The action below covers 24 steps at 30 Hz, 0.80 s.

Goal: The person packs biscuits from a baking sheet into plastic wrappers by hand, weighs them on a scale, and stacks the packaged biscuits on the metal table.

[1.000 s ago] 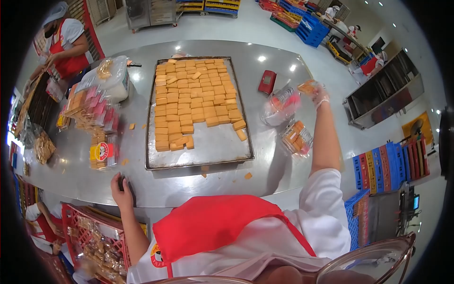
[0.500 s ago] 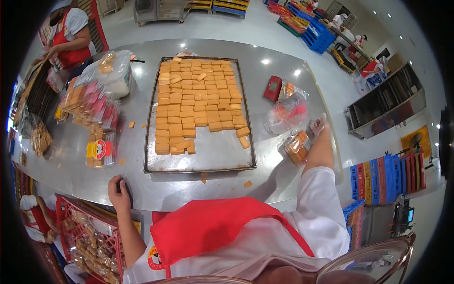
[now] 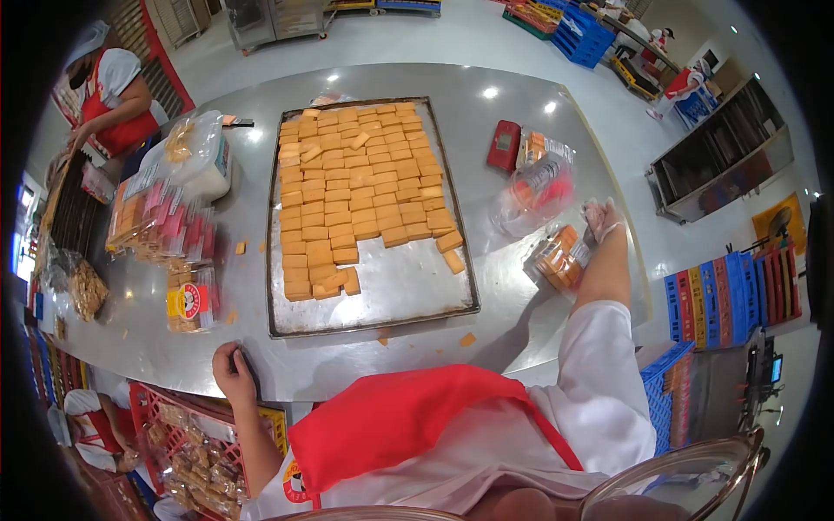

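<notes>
My left hand [image 3: 233, 372], bare, rests at the table's front edge, loosely curled with a gap beside the thumb and nothing visible in it. A dark patch lies beside it, perhaps shadow. On the far right, my right hand [image 3: 601, 219] wears a clear plastic glove, fingers bent but apart. It is just beyond a clear pack of biscuits [image 3: 560, 257], and I see nothing held in it. Beside that pack lies a clear plastic container [image 3: 536, 195] with something pink inside. Between my hands, rows of rectangular golden biscuits [image 3: 356, 182] cover most of a metal baking tray [image 3: 391, 304].
A red device [image 3: 504, 145] sits behind the clear container. Stacked biscuit packs [image 3: 165, 226] and a white tub [image 3: 204, 165] stand at left. Crumbs dot the steel table [image 3: 512, 313]. A red crate [image 3: 161, 412] holds bagged goods. A co-worker [image 3: 113, 104] stands at far left.
The whole view has turned a little, so the tray now looks tilted. My right hand's fingers look more lifted and spread beside the pack. My left hand stays at the table edge.
</notes>
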### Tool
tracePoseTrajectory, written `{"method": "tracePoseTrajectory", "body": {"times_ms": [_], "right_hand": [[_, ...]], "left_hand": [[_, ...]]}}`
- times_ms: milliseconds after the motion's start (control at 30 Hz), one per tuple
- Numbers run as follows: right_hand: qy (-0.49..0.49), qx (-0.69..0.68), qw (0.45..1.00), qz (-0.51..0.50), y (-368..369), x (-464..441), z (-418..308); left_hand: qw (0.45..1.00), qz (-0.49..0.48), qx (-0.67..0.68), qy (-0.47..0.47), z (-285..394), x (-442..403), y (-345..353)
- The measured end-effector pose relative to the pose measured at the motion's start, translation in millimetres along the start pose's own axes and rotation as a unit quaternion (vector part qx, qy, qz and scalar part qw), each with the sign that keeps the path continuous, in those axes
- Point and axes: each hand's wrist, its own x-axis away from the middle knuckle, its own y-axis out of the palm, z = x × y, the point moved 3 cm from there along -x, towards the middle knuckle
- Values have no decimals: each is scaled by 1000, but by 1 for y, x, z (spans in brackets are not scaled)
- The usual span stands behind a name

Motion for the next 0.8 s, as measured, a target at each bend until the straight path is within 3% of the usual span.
{"method": "tracePoseTrajectory", "body": {"times_ms": [400, 500, 700, 800], "right_hand": [[27, 64, 997, 29, 14, 10, -8], [11, 146, 988, 43, 22, 15, -12], [32, 395, 918, -18, 107, 48, -18], [15, 565, 823, -54, 124, 9, 0]], "left_hand": [[1000, 24, 14, 6, 4, -1, 0], [1000, 23, 18, 6, 5, -1, 0], [999, 13, -1, 34, 8, -4, -1], [999, 13, -9, 38, 11, -4, -2]]}}
